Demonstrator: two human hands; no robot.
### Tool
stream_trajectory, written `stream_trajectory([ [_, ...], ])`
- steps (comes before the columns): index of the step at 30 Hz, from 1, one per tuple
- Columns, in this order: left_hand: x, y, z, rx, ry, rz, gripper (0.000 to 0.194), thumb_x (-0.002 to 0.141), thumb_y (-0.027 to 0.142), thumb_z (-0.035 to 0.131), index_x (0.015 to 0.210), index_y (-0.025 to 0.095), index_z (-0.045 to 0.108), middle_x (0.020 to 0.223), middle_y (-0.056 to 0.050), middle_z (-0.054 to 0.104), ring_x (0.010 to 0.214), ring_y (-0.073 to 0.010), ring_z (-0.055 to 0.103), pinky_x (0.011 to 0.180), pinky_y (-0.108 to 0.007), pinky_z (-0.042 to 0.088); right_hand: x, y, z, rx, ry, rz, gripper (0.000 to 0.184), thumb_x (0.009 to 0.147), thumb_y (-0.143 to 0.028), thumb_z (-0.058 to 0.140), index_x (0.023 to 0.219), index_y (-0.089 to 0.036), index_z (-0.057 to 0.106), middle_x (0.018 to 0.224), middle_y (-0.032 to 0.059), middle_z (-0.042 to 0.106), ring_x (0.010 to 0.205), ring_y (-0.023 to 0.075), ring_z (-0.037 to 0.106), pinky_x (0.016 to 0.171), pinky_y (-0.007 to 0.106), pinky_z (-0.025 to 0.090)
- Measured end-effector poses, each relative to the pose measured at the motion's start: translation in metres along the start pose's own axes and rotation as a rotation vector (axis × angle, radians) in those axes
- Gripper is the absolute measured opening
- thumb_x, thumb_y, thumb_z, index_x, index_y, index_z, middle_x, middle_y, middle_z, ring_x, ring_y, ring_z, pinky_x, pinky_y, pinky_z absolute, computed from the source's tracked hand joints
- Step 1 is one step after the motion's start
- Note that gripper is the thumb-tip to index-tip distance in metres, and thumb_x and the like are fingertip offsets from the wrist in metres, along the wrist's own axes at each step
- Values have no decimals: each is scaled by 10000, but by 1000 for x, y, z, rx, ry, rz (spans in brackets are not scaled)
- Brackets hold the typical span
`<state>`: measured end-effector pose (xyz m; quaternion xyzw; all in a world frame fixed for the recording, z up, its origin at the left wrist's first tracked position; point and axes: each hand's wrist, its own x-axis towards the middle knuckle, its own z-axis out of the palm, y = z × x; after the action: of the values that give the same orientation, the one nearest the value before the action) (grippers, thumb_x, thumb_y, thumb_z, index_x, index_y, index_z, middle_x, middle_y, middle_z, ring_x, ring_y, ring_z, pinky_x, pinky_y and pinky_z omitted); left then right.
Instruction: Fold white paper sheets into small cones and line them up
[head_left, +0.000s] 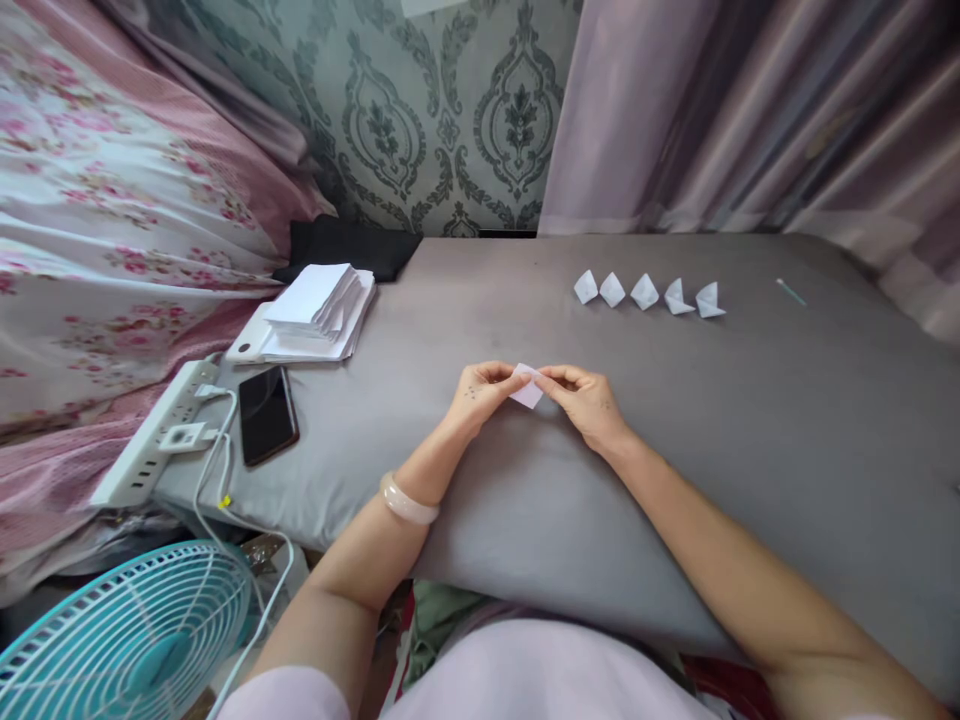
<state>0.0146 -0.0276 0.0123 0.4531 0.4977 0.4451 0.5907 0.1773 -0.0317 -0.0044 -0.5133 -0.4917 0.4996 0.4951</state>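
A small folded piece of white paper (527,394), roughly diamond-shaped, is held up between both hands over the grey surface. My left hand (483,390) pinches its left side between thumb and fingers, a pale bangle on that wrist. On the paper's right side my right hand (589,400) has a similar pinch, thumb lying across the front. The fingertips behind the paper are hidden. Beyond the hands, toward the back right, several folded white paper shapes (645,291) stand in a row.
On the left lie a stack of white paper (311,305), a black phone (268,416) and a white power strip (161,435) with cables. A black cloth (352,247) lies behind the stack. A turquoise fan (142,640) stands at lower left. A thin stick (790,291) lies far right.
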Motion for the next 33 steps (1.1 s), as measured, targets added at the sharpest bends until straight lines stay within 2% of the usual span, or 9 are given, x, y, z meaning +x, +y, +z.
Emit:
stream_trajectory([
  [3,1,-4,5,-38,18,39,471,563,350,862,918,129,646,862,-53,691,740,-127,613,725,-260,457,1,0,1,216,67,130,346,593,-440,822,826,-220,691,765,0,703,716,146,649,709,303,537],
  [5,1,-6,6,-71,0,39,472,552,336,867,905,126,636,864,-55,691,756,-129,615,744,-263,456,0,-2,1,336,54,203,386,543,-415,856,812,-218,661,772,0,702,727,146,664,712,301,551],
  [9,1,-4,4,-97,-34,34,364,598,373,831,813,122,680,797,-42,698,708,-117,596,714,-248,433,-2,-6,2,329,-37,254,418,514,-419,874,795,-203,651,791,25,718,760,161,673,734,316,547],
  [15,2,-4,1,-27,24,40,315,598,375,828,758,133,705,722,-16,687,631,-97,547,635,-231,381,3,-10,-7,127,63,58,392,619,-504,790,879,-223,709,933,39,721,860,167,629,711,291,487],
  [23,3,-5,0,-3,4,24,305,607,380,823,766,140,720,726,-18,688,629,-100,544,630,-232,387,8,-4,-15,7,92,19,374,662,-546,735,806,-202,707,736,27,674,696,152,582,637,294,464],
  [30,7,-5,-10,65,-124,47,328,697,429,763,841,137,731,716,-31,675,631,-100,548,644,-231,408,9,0,-19,-214,79,-81,349,771,-532,609,793,-186,647,623,1,600,582,146,532,606,307,450],
  [33,10,-9,-13,196,-133,155,313,751,433,722,859,139,721,751,-44,675,661,-118,559,654,-242,419,8,-2,-22,-338,32,-197,289,829,-469,573,829,-191,650,734,32,642,670,163,580,652,315,471],
])
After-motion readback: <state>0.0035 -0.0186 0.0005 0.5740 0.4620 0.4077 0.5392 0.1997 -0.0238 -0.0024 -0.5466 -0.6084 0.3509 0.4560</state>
